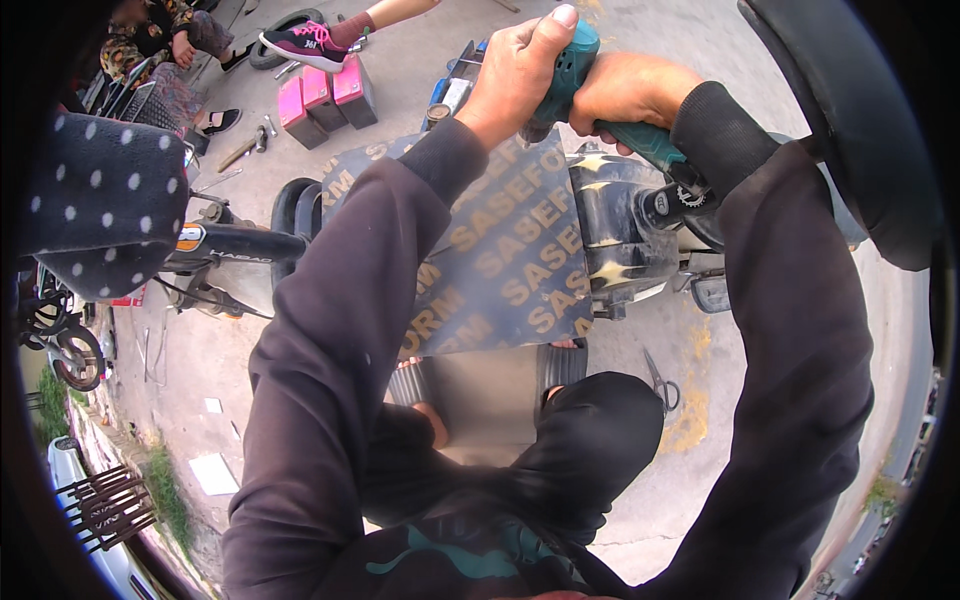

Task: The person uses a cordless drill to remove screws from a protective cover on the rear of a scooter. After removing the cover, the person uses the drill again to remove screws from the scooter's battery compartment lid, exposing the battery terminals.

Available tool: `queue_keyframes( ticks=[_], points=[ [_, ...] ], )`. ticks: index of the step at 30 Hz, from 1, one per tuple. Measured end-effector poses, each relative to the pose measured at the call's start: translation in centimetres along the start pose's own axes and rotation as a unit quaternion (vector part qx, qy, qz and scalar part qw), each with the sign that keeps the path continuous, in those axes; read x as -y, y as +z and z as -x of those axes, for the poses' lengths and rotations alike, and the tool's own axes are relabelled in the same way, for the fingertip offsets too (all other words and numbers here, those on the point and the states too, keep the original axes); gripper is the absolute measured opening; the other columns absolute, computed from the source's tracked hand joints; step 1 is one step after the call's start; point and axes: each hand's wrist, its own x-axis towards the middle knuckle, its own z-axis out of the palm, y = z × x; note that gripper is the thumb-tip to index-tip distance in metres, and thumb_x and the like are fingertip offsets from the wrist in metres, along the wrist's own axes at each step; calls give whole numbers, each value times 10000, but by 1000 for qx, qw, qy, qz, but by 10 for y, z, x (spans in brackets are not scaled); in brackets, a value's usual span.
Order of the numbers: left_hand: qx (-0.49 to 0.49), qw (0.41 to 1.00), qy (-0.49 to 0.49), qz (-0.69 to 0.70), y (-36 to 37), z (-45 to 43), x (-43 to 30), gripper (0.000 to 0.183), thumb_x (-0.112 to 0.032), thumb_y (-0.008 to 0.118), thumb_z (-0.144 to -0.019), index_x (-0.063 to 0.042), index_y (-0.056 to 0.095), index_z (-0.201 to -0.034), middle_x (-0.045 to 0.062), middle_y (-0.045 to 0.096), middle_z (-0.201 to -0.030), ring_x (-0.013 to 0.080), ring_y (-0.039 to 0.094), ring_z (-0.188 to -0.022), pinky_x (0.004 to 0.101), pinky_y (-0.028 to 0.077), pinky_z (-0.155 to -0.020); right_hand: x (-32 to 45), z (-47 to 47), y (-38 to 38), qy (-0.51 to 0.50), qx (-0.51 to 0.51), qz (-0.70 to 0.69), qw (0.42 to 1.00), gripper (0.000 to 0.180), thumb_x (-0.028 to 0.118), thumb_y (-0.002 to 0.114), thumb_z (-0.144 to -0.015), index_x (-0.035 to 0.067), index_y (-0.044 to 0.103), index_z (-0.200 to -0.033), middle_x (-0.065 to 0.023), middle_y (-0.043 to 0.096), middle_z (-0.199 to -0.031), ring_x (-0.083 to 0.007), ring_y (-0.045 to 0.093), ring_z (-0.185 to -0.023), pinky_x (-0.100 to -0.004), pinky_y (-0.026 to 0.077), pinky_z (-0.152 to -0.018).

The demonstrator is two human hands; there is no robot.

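Observation:
A teal power drill [574, 71] points down over the far edge of a dark printed board [517, 255]. My right hand [626, 90] is closed around the drill's handle. My left hand [521, 71] rests against the back of the drill's body, thumb raised. The drill's chuck is just above the board's far edge; its tip is hard to make out. The board lies across the middle of a two-wheeler, between its black front tube [240, 244] and a black rear housing with star shapes [619, 225].
Several pink-topped batteries [318, 88], a hammer [259, 139] and a tyre [289, 34] lie on the ground at upper left, near a person's shoe [307, 45]. Another person sits beyond. Scissors [664, 382] lie near my right knee. A black seat [840, 112] rises at upper right.

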Motion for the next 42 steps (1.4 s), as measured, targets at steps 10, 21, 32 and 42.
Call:
queue_keyframes(
  ticks=[10, 21, 32, 42],
  points=[
    [-94, 960, -252, -79, -38, 44, 37, 386, -236, 508, -1004, 13, 573, -1292, 92, 627, -1088, 182, 616, -934, 346, 518, -820, -8, -13, -1, -3, 8, 26, 1000, 103, 35, 643, -744, -43, 635, -811, -114, 630, -690, -199, 624, -539, -335, 541, -489],
    [25, 893, -100, -438, -29, 85, 81, 308, -132, 760, -788, -14, 689, -1064, 211, 644, -1063, 403, 633, -1013, 468, 517, -896, -4, -14, -7, -10, 23, 14, 1000, 73, 11, 644, -737, -37, 640, -793, -115, 629, -672, -203, 622, -525, -344, 539, -491],
    [6, 894, -125, -429, -18, 91, 71, 311, -212, 765, -794, -21, 731, -1037, 211, 636, -1097, 385, 616, -1084, 467, 496, -959, -9, -10, -8, -11, 24, 9, 1000, 90, 66, 648, -765, -20, 646, -790, -133, 655, -728, -233, 662, -596, -373, 572, -553],
    [1, 901, -128, -415, -18, 89, 72, 294, -235, 783, -776, -47, 760, -1001, 195, 649, -1075, 361, 648, -1039, 443, 516, -936, -19, -11, -10, -17, 17, -12, 1000, 90, 68, 662, -759, -12, 647, -795, -123, 643, -713, -225, 647, -580, -362, 550, -533]
  ],
)
